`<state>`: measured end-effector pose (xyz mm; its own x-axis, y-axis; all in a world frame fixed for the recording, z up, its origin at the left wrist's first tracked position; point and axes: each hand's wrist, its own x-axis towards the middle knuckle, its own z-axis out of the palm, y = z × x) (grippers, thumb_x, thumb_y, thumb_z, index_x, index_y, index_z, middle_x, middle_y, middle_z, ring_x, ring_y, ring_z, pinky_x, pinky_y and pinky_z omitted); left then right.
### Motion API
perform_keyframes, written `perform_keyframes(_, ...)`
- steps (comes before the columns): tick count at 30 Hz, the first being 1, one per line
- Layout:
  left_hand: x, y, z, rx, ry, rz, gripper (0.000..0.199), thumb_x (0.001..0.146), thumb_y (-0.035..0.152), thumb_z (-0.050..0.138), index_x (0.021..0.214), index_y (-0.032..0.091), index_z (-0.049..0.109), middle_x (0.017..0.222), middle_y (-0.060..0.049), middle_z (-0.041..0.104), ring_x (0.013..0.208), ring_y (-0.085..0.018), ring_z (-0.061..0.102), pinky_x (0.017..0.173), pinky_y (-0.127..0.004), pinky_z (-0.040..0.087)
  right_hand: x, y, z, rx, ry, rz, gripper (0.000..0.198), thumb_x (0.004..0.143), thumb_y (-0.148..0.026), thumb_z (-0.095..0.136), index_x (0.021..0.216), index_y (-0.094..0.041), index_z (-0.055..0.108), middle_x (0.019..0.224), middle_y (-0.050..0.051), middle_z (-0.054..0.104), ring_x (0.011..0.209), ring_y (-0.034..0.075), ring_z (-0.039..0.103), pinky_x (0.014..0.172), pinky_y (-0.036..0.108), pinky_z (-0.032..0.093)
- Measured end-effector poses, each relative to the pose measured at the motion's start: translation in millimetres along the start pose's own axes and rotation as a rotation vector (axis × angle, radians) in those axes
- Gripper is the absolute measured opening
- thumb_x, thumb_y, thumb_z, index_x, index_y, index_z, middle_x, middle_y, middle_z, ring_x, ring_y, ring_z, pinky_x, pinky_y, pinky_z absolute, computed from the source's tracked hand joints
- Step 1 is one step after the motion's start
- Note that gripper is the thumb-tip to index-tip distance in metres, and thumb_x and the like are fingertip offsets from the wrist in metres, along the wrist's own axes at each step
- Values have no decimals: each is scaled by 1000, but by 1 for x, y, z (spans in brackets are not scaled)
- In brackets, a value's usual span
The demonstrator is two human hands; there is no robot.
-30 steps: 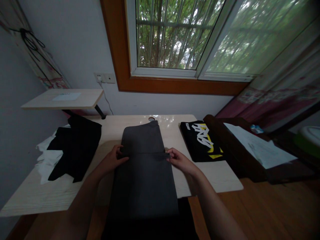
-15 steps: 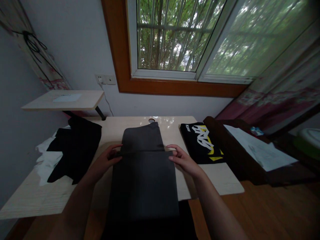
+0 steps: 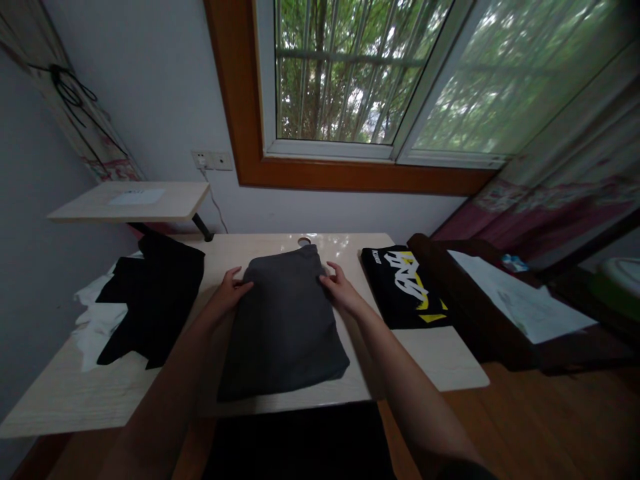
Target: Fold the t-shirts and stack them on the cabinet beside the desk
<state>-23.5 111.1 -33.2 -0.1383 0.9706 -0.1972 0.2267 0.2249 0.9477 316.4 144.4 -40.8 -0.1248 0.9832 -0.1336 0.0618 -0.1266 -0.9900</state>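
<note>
I judge the grey cloth point(image 3: 285, 327) on the desk point(image 3: 435, 357) mostly folded, left hand point(image 3: 230, 291) and right hand point(image 3: 341, 287) at its sides, grip closure unclear to me, printed garment point(image 3: 390, 297) folded, rumpled pile point(image 3: 163, 300) not yet

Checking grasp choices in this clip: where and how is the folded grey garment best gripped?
Probably take the folded grey garment by both long side edges near mid-length, coming in from its left and right and sliding under every layer: it lies flat and wide on the table, with tabletop showing along both sides.
</note>
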Motion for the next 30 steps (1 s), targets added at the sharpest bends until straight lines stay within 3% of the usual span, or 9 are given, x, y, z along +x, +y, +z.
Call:
perform_keyframes(6,-20,-18,-13,111,-112,35,97,76,47,77,155,20,26,102,-10,75,92,-28,74,84,-45,58,-40,1,-13,14,-301,125,87,83,-46,74,152,-27,25,93,2,69,79,19,66,69,30,52)
perform_keyframes(9,-36,-16,-14,91,-162,7,101,76,46,77,157,21,22,107,-12,75,96,-31,74,85,-45,58,-60,-4,-20,21,-413,150,99,80,-42,79,156,-29,18,100,3,69,86,19,66,71,29,53)
perform_keyframes(11,-48,-13,-14,52,-199,4,105,74,47,78,158,22,20,114,-13,74,101,-31,73,86,-45,58,-72,-5,-25,-6,-481,169,97,79,-40,81,156,-31,24,106,3,68,87,17,65,69,27,54)
perform_keyframes(14,-64,-8,-13,-7,-275,0,110,73,47,80,159,25,16,118,-13,73,105,-32,72,88,-46,59,-87,-6,-31,-99,-614,241,75,81,-42,79,147,-31,45,105,2,66,82,15,64,62,23,53)
perform_keyframes(20,-76,-6,-18,17,-334,-24,103,77,46,76,159,27,18,116,-12,73,103,-33,73,87,-48,58,-102,-6,-36,-154,-856,352,45,82,-48,77,121,-27,70,99,2,64,76,11,62,60,19,54)
perform_keyframes(26,-85,-6,-24,56,-459,-69,99,76,46,76,158,29,23,110,-10,75,97,-33,74,80,-46,59,-109,-4,-30,-179,-1031,523,34,83,-49,75,100,-20,77,78,1,65,62,9,63,56,19,54)
perform_keyframes(30,-86,-2,-28,99,-483,-85,103,74,49,77,159,30,21,113,-12,74,100,-34,73,80,-46,58,-108,-8,-34,-146,-1035,552,45,79,-50,79,114,-23,73,79,0,66,59,11,64,52,20,52)
